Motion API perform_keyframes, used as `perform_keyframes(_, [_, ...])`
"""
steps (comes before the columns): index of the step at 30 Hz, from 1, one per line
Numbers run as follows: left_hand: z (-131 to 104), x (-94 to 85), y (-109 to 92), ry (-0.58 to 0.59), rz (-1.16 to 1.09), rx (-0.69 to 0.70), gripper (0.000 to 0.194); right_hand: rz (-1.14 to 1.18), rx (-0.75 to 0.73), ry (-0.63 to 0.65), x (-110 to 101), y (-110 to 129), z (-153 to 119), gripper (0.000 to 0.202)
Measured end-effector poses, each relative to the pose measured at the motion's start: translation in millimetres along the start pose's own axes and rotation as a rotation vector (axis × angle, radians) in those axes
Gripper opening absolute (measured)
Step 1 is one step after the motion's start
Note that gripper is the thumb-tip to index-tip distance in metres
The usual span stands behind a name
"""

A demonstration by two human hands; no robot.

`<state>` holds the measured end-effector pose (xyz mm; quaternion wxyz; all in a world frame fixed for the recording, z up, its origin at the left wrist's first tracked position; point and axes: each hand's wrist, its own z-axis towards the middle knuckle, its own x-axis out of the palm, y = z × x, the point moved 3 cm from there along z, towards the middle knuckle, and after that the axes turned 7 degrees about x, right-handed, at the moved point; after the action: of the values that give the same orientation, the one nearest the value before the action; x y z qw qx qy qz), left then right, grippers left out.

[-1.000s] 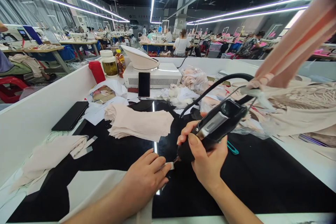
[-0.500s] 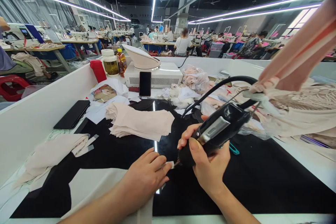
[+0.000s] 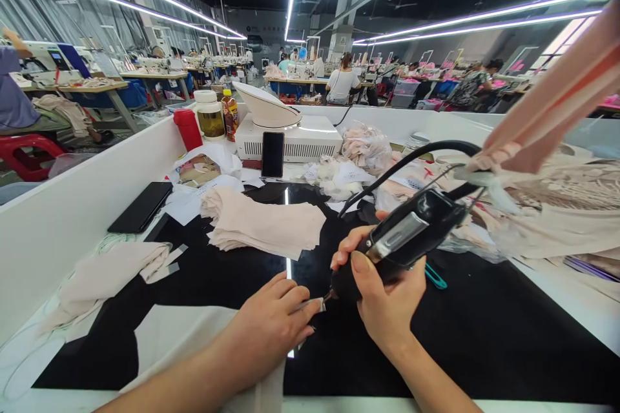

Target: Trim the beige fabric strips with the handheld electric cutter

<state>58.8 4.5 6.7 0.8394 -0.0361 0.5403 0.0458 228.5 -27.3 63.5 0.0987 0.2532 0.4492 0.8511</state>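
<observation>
Wrapped round a black handheld tool (image 3: 411, 232) with a cable is my right hand (image 3: 387, 303). The tool's thin tip points down-left, close to a small pale strip (image 3: 317, 304) under the fingers of my left hand (image 3: 274, 329). Those fingers are bent together and press the strip at the edge of a pale fabric piece (image 3: 179, 332), which my left forearm partly covers. Beyond my hands, a stack of light pink fabric pieces (image 3: 266, 222) lies on the black work surface (image 3: 484, 335).
A phone (image 3: 272, 155) leans on a white machine (image 3: 310, 139). At left are a black case (image 3: 140, 208), folded fabric (image 3: 111, 277) and a red cup (image 3: 187, 129). Pink cloth (image 3: 547, 90) hangs at right above fabric piles. A turquoise tool (image 3: 436, 276) lies beside my right hand.
The view has shifted slightly, so most things appear a little farther right. Both hands keep nearly the same pose. At far left, a person's raised arm shows more.
</observation>
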Motion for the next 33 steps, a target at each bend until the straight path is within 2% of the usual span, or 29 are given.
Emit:
perform_keyframes(9, [-16, -18.2, -4, 0.047, -0.038, -0.042, 0.018, 0.013, 0.009, -0.023, -1, 3, 0, 0.045])
perform_keyframes(15, [-22, -12.5, -7, 0.009, -0.039, -0.071, 0.015, -0.009, -0.001, -0.029, -3, 5, 1, 0.043])
perform_keyframes(20, [-26, -7.7, -9, 0.025, -0.051, -0.093, 0.016, -0.024, -0.002, -0.029, -6, 5, 1, 0.043])
perform_keyframes(33, [-21, -12.6, -12, 0.042, -0.049, -0.106, 0.014, -0.062, -0.004, -0.043, -8, 4, 2, 0.044])
